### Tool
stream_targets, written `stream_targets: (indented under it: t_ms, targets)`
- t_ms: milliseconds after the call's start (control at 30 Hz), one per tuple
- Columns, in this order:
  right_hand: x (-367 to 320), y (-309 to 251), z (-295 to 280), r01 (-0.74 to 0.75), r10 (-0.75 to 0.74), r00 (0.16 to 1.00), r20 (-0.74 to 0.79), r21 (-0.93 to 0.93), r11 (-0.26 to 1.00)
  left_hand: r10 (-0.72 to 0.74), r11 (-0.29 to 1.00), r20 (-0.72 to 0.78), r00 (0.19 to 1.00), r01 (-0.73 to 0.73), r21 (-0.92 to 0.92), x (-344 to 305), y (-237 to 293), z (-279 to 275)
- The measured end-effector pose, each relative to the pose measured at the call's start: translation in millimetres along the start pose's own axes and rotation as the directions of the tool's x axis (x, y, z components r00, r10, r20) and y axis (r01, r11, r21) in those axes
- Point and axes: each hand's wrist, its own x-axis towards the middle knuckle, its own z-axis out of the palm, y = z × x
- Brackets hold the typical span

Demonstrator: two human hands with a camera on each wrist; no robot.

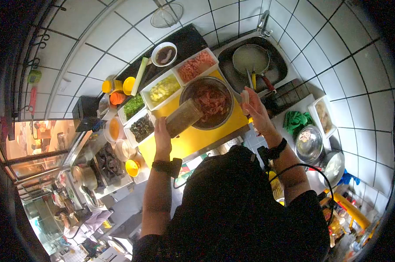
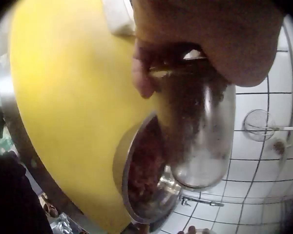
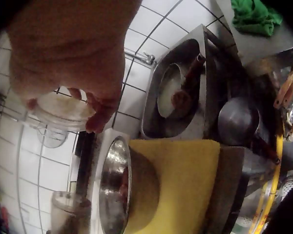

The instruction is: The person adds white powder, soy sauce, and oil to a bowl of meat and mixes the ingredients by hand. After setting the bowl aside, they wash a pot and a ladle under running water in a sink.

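My left hand (image 1: pixel 162 131) grips a clear jar (image 1: pixel 183 118) of brown ground spice, tipped mouth-first over a steel bowl (image 1: pixel 231 94) of red minced meat. The bowl stands on a yellow cutting board (image 1: pixel 197 137). In the left wrist view the jar (image 2: pixel 198 131) slants down above the bowl's rim (image 2: pixel 127 161), and my fingers (image 2: pixel 141 78) wrap around its base. My right hand (image 1: pixel 250 99) hovers at the bowl's right edge and holds the jar's clear lid (image 3: pixel 58 109) in its fingertips (image 3: pixel 100 117). The bowl (image 3: pixel 112 180) lies just below that lid.
White trays of chopped ingredients stand left of the bowl: yellow (image 1: pixel 162 89), pink (image 1: pixel 196 65), green (image 1: pixel 134 105), dark (image 1: pixel 141 127). A sink (image 1: pixel 276 52) holding a pan (image 1: pixel 252 59) lies behind the board. A green cloth (image 1: pixel 298 120) and a steel bowl (image 1: pixel 309 144) sit at the right.
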Motion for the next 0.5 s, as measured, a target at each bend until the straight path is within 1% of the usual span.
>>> stream_targets:
  t_ms: [67,100,133,200,267,333,367,433,467,500]
  targets:
    - [2.1,5.5,0.7,0.048,-0.052,0.998,-0.047,-0.094,0.994,0.187,0.971,-0.024,0.982,-0.181,0.155,-2.9,-0.2,2.4]
    - [3.4,5.7,0.9,0.051,-0.056,0.997,-0.048,-0.094,0.994,-0.070,0.994,-0.031,0.997,0.068,-0.081,0.3,1.8,4.0]
    - [3.5,6.2,1.1,0.048,-0.052,0.998,-0.045,-0.082,0.995,-0.317,0.901,0.026,0.948,0.310,-0.304,3.0,3.5,5.3]
    - [1.8,6.4,1.6,0.040,-0.043,0.998,-0.041,-0.070,0.997,-0.296,0.912,0.033,0.955,0.293,-0.287,0.5,6.9,3.8]
    - [3.7,5.9,2.5,0.073,-0.078,0.996,-0.038,-0.109,0.991,-0.271,0.924,0.038,0.962,0.271,-0.268,0.5,11.4,3.1]
    - [3.0,4.8,3.0,0.068,-0.072,0.997,-0.037,-0.111,0.992,-0.234,0.930,-0.040,0.971,0.211,-0.301,0.6,14.9,6.1]
    - [2.5,4.3,3.4,0.061,-0.065,0.997,-0.032,-0.113,0.992,-0.235,0.929,-0.041,0.971,0.212,-0.302,3.4,2.8,6.0]
    - [4.3,13.1,1.5,0.076,-0.081,0.996,-0.027,-0.148,0.986,-0.110,0.986,-0.026,0.994,0.106,-0.129,12.3,-30.5,4.8]
    - [6.7,15.5,0.2,0.094,-0.100,0.995,-0.026,-0.181,0.979,-0.105,0.987,-0.025,0.994,0.101,-0.128,12.8,-23.3,4.5]
    - [7.3,14.6,0.5,0.094,-0.101,0.994,-0.030,-0.180,0.979,-0.202,0.960,0.013,0.979,0.200,-0.194,9.1,-8.6,3.9]
